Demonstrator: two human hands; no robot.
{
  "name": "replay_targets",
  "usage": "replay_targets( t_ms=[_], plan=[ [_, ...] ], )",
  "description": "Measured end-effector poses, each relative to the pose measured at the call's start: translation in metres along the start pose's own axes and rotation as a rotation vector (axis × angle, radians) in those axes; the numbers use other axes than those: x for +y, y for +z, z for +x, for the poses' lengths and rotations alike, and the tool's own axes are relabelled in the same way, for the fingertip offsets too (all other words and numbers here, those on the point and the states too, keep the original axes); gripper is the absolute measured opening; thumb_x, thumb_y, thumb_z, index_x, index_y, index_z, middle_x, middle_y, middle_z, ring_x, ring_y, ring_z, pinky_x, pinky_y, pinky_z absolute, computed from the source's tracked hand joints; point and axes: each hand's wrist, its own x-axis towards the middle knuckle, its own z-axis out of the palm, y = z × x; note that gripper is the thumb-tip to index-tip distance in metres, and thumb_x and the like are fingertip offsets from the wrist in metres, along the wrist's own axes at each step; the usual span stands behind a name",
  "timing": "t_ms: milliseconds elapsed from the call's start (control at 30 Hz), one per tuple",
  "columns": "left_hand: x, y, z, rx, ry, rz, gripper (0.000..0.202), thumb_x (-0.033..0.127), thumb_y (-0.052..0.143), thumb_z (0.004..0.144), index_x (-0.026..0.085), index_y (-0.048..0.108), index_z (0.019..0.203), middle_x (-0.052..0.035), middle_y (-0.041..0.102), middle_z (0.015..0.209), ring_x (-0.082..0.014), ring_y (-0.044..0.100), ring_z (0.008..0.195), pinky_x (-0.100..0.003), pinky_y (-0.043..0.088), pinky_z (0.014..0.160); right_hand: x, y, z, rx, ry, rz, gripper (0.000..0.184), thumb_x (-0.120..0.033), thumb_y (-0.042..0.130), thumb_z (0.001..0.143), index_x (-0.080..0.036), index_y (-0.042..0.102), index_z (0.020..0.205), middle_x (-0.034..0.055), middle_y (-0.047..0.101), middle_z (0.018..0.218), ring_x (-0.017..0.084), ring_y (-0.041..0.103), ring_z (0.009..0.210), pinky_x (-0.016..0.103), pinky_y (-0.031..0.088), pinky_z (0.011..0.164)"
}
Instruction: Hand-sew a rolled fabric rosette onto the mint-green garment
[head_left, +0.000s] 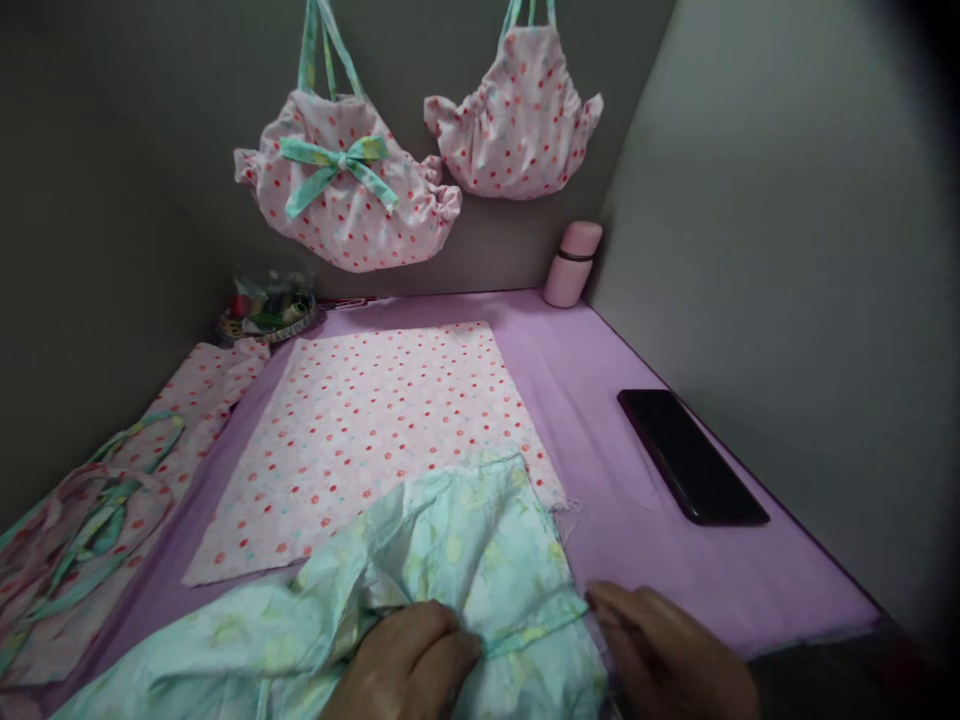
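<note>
A mint green fabric piece with a pale yellow-green print lies bunched across the front of the table. A folded strip or seam runs over its right part. My left hand presses on the fabric with curled fingers, gripping a fold. At the fabric's right edge is my right hand, fingers drawn together by the end of the seam; what they pinch is hidden. Under the green fabric's far end lies a flat pink fabric sheet with red dots. Loose threads fray near its right corner.
A purple cloth covers the table. A black phone rests at right, a pink bottle at the back. Sewing supplies fill a basket; dotted fabric with green ties lies left. Two pink dotted garments hang on the back wall.
</note>
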Motion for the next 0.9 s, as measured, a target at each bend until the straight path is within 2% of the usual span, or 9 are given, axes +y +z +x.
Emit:
replay_targets(
  t_ms=[67,200,300,400,500,567,700,800,900],
  plan=[
    [0.001,-0.003,0.003,-0.023,0.01,0.003,0.039,0.03,0.028,0.096,0.017,0.062,0.083,-0.003,0.065,0.065,-0.0122,0.062,0.057,-0.018,0.05,0.054,0.011,-0.009,0.0,-0.014,0.091,0.017,0.016,-0.023,0.045,0.089,-0.021,0.06,0.093,0.0004,0.068,0.073,0.013,0.065,0.062,0.02,0.047,0.056],
    [0.002,-0.007,0.005,0.003,0.013,0.031,0.039,0.032,0.028,0.096,0.018,0.063,0.083,-0.0026,0.068,0.07,-0.0116,0.065,0.061,-0.017,0.051,0.058,0.01,-0.006,0.007,-0.142,-0.088,0.029,0.019,-0.019,0.044,0.087,-0.022,0.062,0.088,-0.0011,0.064,0.063,0.014,0.062,0.054,0.023,0.045,0.051],
    [0.002,-0.008,0.005,0.004,0.024,0.019,0.037,0.031,0.031,0.095,0.019,0.063,0.084,-0.0017,0.069,0.07,-0.0111,0.066,0.062,-0.016,0.052,0.059,-0.002,0.004,0.012,-0.146,-0.126,0.017,0.028,-0.016,0.038,0.089,-0.021,0.063,0.079,-0.0008,0.061,0.056,0.015,0.059,0.048,0.025,0.043,0.049],
    [0.001,-0.005,0.004,-0.002,0.009,0.006,0.038,0.034,0.03,0.095,0.018,0.063,0.085,-0.0027,0.068,0.069,-0.0115,0.066,0.06,-0.017,0.053,0.056,-0.007,0.008,0.014,-0.132,-0.105,0.033,0.03,-0.015,0.036,0.089,-0.02,0.063,0.076,0.0003,0.063,0.059,0.015,0.06,0.051,0.026,0.044,0.052],
    [-0.001,-0.002,0.002,-0.018,-0.009,0.015,0.041,0.034,0.026,0.096,0.016,0.063,0.089,-0.0047,0.068,0.068,-0.0126,0.066,0.06,-0.018,0.053,0.054,-0.003,0.005,0.014,-0.202,-0.056,0.049,0.028,-0.016,0.038,0.089,-0.021,0.063,0.077,0.0002,0.064,0.063,0.015,0.061,0.055,0.026,0.046,0.055],
    [-0.001,0.0,0.0,-0.02,-0.01,0.013,0.04,0.03,0.026,0.096,0.017,0.063,0.085,-0.0043,0.067,0.066,-0.0125,0.065,0.057,-0.018,0.052,0.051,0.002,0.001,0.012,-0.221,-0.021,0.069,0.027,-0.017,0.038,0.088,-0.021,0.063,0.077,0.0002,0.065,0.065,0.015,0.062,0.057,0.025,0.047,0.055],
    [-0.002,0.0,-0.001,0.026,-0.019,0.012,0.036,0.033,0.032,0.094,0.019,0.062,0.08,-0.0032,0.066,0.064,-0.0128,0.064,0.055,-0.018,0.052,0.05,0.004,-0.005,0.011,-0.178,0.048,0.109,0.023,-0.021,0.041,0.089,-0.021,0.062,0.082,-0.0001,0.067,0.069,0.014,0.064,0.059,0.022,0.049,0.054],
    [-0.002,-0.001,-0.002,0.026,-0.022,-0.016,0.032,0.029,0.035,0.094,0.018,0.062,0.081,-0.0033,0.065,0.066,-0.0122,0.064,0.058,-0.017,0.052,0.053,-0.001,-0.001,0.01,-0.148,-0.044,0.134,0.015,-0.029,0.049,0.087,-0.021,0.06,0.093,-0.0004,0.068,0.068,0.013,0.064,0.057,0.021,0.049,0.052],
    [-0.004,0.001,-0.007,0.004,-0.034,-0.073,0.026,0.025,0.038,0.093,0.017,0.062,0.083,-0.0037,0.064,0.068,-0.0117,0.062,0.06,-0.017,0.05,0.055,-0.009,0.008,0.008,-0.1,-0.206,0.095,0.02,-0.031,0.049,0.089,-0.017,0.058,0.101,0.0005,0.067,0.064,0.014,0.063,0.053,0.023,0.047,0.049]
  ],
)
